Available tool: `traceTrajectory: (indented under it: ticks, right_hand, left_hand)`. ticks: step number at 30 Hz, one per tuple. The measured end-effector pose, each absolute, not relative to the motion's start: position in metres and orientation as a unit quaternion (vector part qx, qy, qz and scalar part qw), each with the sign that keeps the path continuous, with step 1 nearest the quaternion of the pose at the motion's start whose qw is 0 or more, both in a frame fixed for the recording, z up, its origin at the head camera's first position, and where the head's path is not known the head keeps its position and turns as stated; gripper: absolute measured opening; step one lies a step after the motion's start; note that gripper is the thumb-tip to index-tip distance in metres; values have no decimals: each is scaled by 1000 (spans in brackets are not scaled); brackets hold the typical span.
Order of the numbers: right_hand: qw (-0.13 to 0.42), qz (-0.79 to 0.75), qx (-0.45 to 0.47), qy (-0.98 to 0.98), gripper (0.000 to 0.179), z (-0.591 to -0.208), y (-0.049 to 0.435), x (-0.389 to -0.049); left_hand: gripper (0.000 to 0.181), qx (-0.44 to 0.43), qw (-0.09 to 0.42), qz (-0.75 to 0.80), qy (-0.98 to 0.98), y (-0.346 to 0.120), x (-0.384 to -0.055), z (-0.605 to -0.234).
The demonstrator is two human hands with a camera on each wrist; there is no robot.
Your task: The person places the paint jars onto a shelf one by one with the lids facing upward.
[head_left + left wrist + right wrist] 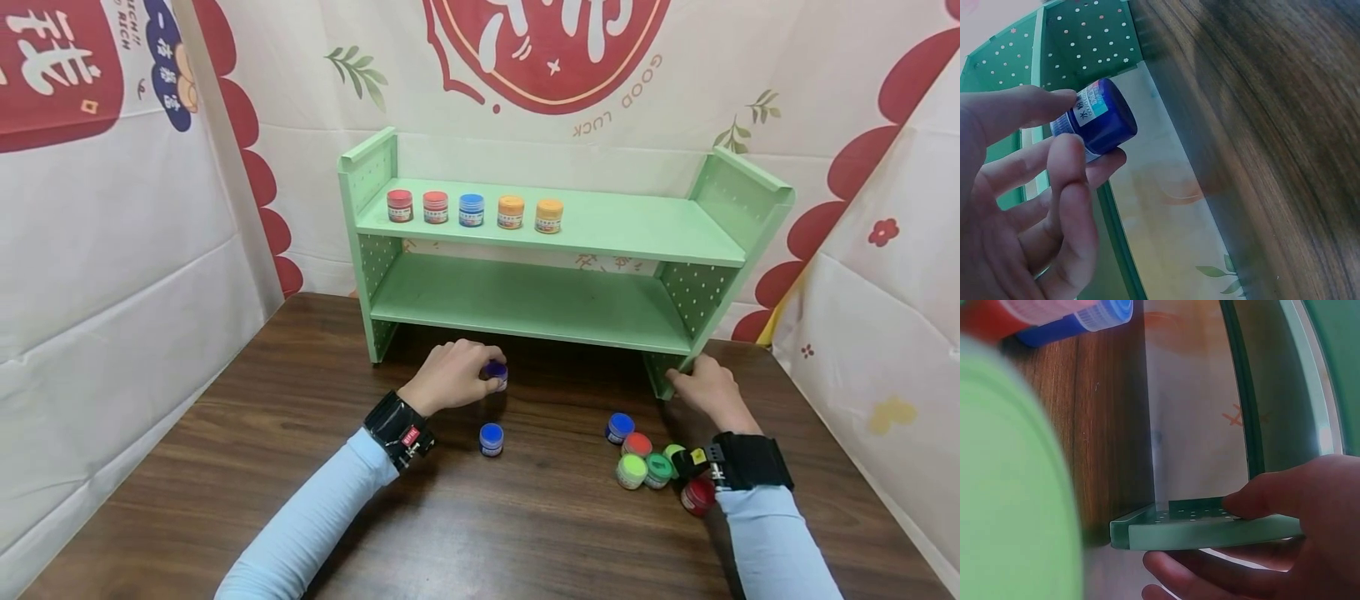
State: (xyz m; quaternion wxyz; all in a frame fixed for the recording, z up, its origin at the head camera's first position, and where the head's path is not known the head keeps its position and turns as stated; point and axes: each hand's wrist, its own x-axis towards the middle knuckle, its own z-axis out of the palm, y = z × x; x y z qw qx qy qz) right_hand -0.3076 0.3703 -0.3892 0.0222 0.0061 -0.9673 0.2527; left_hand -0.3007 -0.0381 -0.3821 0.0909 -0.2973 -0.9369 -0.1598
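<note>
Where the white printed cloth (315, 208) hangs at the far side and along left and right, I see it enclose a brown wooden table (555, 525). On the far part of this table stands a green shelf (525, 296) with two boards. From the near side, two light blue sleeves (322, 500) reach toward it, each ending at a black wrist band (390, 429).

The right hand (708, 392) grips the right side panel (1204, 534) low down: its thumb lies on the inner face, the other fingers on the outer side, with a narrow gap filled by the panel.

The left hand (453, 375), before the near edge of the shelf and left of its middle, pinches a purple jar (496, 375). In the left wrist view I find this jar between the fingertips, its label partly showing, its smooth dark end pointing outward past them. How high it is above the table, I cannot tell.

Nearer to me, one blue jar (491, 440) stands alone. Near the right wrist I count a group of six jars (632, 472), blue, red, green and light green. On the upper board, at left, is a row of five jars (471, 211): two red, one blue, two orange.
</note>
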Motion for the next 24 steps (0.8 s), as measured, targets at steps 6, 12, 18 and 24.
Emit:
traceTrajectory:
  ticks: [6, 12, 18, 24]
  right_hand:
    - [27, 253, 10, -967, 35, -390, 371, -308]
    - [23, 256, 11, -966, 36, -389, 371, -308]
    - [21, 257, 7, -966, 37, -387, 371, -308]
    - [22, 258, 10, -966, 36, -388, 370, -307]
  left_hand:
    - [31, -299, 94, -159, -936, -38, -301, -385]
    - [30, -299, 100, -162, -935, -38, -302, -385]
    - [31, -299, 104, -162, -935, -37, -302, -384]
    - [30, -296, 96, -161, -936, -37, -302, -388]
